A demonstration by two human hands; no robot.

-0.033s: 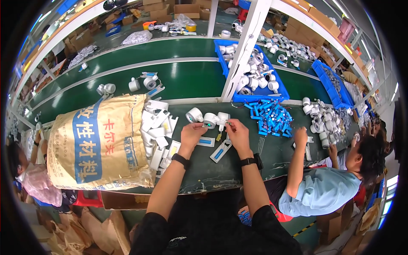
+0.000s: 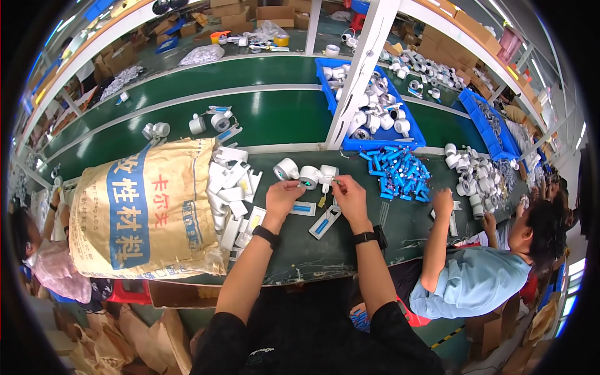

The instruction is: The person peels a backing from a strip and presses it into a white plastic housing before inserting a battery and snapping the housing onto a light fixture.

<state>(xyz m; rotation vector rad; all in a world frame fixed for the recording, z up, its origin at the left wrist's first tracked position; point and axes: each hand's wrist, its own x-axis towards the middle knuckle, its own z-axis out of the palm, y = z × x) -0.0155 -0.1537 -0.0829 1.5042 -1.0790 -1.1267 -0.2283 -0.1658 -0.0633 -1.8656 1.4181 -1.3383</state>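
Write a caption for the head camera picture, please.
Left fingers and right fingers work at white round-headed fixtures, between a sack of white casings and a pile of blue cylinders.

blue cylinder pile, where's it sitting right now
In the head view, the blue cylinder pile lies on the green table to the right of the person's right hand, just in front of the blue bin by the white post.

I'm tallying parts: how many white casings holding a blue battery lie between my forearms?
2: one white casing beside the left hand; another white casing, closer to you, nearer the right hand. The hands could hide more.
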